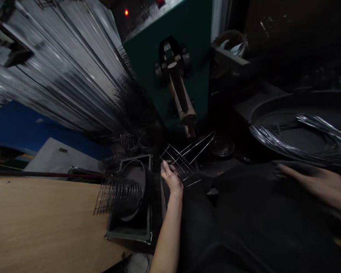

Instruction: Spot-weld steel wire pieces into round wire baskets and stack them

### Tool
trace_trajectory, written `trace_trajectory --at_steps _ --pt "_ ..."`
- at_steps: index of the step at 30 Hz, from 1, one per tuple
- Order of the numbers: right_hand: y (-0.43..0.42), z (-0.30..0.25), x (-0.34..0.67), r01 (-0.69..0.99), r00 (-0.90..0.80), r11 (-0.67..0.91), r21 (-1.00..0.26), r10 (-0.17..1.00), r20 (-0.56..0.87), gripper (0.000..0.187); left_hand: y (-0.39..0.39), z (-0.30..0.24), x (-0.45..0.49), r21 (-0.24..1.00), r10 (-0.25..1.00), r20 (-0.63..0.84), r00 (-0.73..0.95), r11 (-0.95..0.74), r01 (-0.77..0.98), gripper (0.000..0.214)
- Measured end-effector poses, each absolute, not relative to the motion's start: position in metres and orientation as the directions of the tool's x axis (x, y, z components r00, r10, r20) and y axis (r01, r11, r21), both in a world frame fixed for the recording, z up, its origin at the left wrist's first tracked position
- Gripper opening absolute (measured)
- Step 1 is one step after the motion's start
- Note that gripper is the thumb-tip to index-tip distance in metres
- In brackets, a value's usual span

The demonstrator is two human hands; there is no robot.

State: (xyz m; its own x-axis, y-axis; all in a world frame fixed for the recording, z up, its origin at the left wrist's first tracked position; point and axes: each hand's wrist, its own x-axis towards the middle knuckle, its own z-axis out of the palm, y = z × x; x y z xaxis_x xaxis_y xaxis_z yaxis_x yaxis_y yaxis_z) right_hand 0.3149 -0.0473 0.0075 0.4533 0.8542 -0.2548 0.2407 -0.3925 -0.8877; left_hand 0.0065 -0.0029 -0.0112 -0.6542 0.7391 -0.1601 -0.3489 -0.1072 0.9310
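A wooden counter (36, 223) is being shown at the lower left. A stack of wire rings (118, 195) is being carried past its right edge, over a grey tray (127, 238). Just right of that tray, a wire grid (187, 157) is being gripped at its near corner by the left hand (172, 179), fingers closed on the rods. The grid is being held tilted beneath the copper-coloured arm (182, 96) of a green machine (196, 45). At the far right, the right hand (312, 182) is being laid open and flat on a dark surface. It is just beside the near rim of a round pan (254, 113), in which 1 coil of bright wire (315, 136) is being held.
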Motion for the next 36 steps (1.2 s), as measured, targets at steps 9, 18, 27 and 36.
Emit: trace_trajectory --at_steps 9,18,27,36 --pt "0.027 0.036 0.183 -0.227 0.153 -0.327 -0.917 0.918 -0.365 0.029 -0.006 -0.015 -0.002 0.898 0.704 -0.273 -0.655 -0.057 -0.436 0.052" --pt "0.031 0.030 0.163 -0.476 0.105 -0.324 -0.817 0.902 -0.418 0.032 0.002 -0.016 -0.014 0.935 0.744 -0.223 -0.629 -0.019 -0.354 0.059" --pt "0.030 0.036 0.155 -0.548 0.093 -0.374 -0.748 0.862 -0.499 0.027 0.005 -0.015 -0.015 0.938 0.742 -0.217 -0.634 -0.023 -0.347 0.055" --pt "0.034 0.045 0.147 -0.549 0.102 -0.374 -0.748 0.858 -0.504 0.017 0.010 -0.015 -0.019 0.935 0.758 -0.212 -0.617 -0.027 -0.355 0.050"
